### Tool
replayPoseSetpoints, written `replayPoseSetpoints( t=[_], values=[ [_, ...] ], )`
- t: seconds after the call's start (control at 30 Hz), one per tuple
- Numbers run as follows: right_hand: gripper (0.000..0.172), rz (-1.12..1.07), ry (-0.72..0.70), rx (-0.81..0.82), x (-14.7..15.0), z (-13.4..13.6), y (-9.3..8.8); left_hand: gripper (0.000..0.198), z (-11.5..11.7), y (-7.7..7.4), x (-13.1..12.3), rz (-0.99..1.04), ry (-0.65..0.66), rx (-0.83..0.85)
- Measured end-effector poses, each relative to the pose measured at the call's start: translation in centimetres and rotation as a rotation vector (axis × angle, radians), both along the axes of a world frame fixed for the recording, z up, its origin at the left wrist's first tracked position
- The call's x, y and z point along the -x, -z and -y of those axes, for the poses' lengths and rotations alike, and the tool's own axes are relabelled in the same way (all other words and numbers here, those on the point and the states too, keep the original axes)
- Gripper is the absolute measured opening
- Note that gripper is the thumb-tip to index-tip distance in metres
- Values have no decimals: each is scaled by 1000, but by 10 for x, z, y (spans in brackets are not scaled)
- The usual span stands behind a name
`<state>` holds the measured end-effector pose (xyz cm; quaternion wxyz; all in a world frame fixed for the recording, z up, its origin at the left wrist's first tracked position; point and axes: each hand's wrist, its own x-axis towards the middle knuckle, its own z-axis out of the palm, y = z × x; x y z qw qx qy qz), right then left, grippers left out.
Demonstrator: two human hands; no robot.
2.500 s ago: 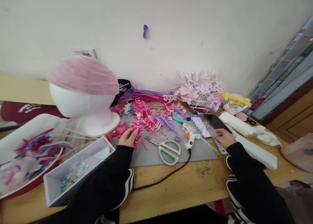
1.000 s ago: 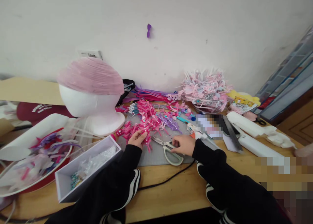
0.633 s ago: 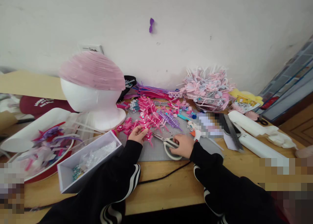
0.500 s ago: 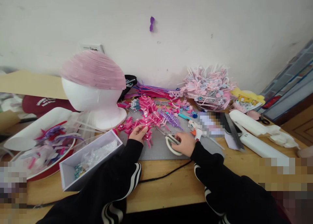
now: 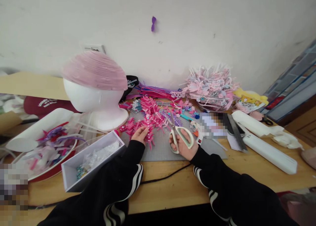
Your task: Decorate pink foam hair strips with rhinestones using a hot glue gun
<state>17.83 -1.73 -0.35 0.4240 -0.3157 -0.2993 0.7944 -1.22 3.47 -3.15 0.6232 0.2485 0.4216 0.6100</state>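
My left hand (image 5: 140, 134) is closed on the edge of a pink feathery craft piece (image 5: 149, 131) with a row of pearl-like beads and a small gem. My right hand (image 5: 184, 145) grips white-handled scissors (image 5: 184, 136), raised with the blades pointing up and away and slightly apart. Between my hands lies a grey mat (image 5: 160, 150). Other pink pieces (image 5: 130, 127) of the same kind lie beside and behind the held one. A purple beaded piece (image 5: 177, 120) sits behind the scissor blades.
A white mannequin head (image 5: 91, 97) with a pink cap stands at the back left. In front of it is a white box (image 5: 71, 166) of beads and bags. A heap of pink headbands (image 5: 209, 87), a glue gun (image 5: 199, 137), a metal ruler (image 5: 237, 133) and a long white device (image 5: 270, 153) occupy the right.
My right hand has turned palm up, swinging the scissors from lying low toward the pink piece to pointing upward. My left hand stays on the pink piece.
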Motion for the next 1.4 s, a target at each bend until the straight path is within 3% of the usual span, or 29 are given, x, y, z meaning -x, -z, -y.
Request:
replayPoseSetpoints(
  t=[0.2, 0.47, 0.73, 1.1, 1.4],
  values=[
    [50, -66, -142, -117, 2, 4, -1, 33, 8, -6, -3, -24, 56, -65],
    [60, 21, -307, -267, 5, 9, 4, 33, 14, -14, -8, -14, 94, 2],
    [74, 54, -310, -280, 8, 7, 4, 16, 15, -15, -7, -64, 97, 44],
    [59, 115, -252, -316, 9, 9, 9, 12, 15, -14, -10, -117, 99, -4],
    [44, 126, -132, -268, 4, 8, 12, 24, 16, -14, -8, -126, 119, -37]
  ],
)
